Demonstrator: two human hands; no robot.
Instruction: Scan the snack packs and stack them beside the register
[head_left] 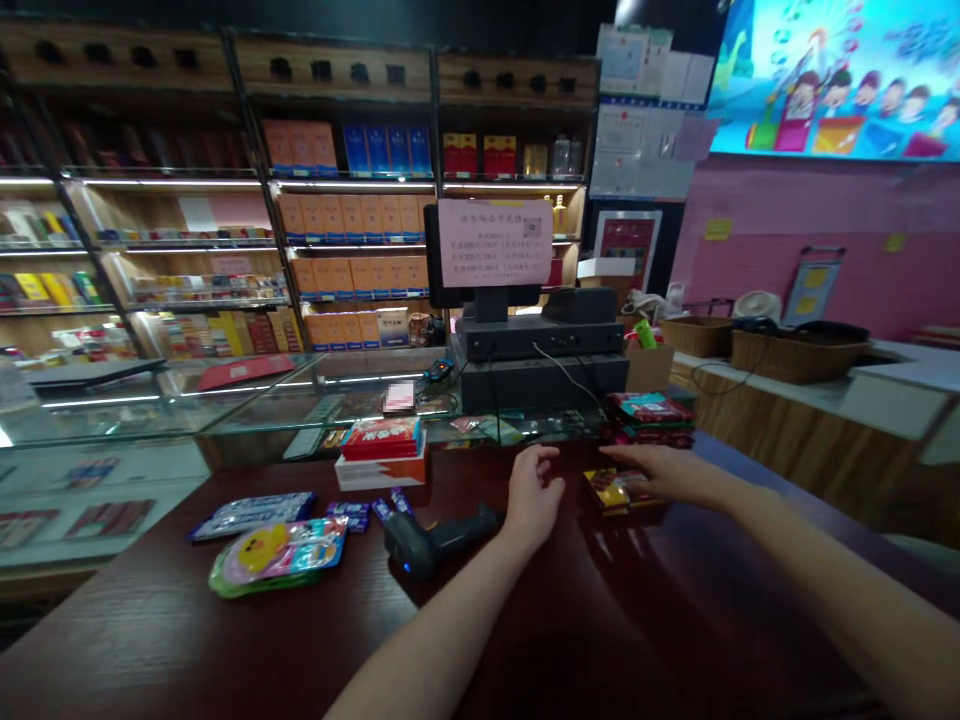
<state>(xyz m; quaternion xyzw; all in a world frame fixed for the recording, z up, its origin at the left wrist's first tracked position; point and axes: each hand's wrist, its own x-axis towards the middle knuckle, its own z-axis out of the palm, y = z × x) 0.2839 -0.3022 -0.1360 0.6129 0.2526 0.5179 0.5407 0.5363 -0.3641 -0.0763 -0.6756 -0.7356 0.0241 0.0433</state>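
My left hand (pixel 534 500) hovers over the dark counter just right of a black barcode scanner (pixel 439 540), its fingers loosely bent and apart with nothing in them. My right hand (pixel 664 472) reaches over a small yellow-and-brown snack packet (pixel 609 492), fingers stretched out flat. Whether it touches the packet cannot be made out, since the hand covers its right part. Behind it lies a stack of red-and-teal packets (pixel 649 408). Left of the scanner are small purple packets (pixel 349 515), a long blue-purple packet (pixel 255 515) and a colourful blister pack with a yellow duck (pixel 277 555).
A red packet (pixel 381 437) rests on an orange-and-white box (pixel 382 470). A cash register with a screen and paper notice (pixel 495 245) stands at the back on a glass display case (pixel 262 400). Wicker baskets (pixel 795 355) sit on the right counter. Stocked shelves line the back wall.
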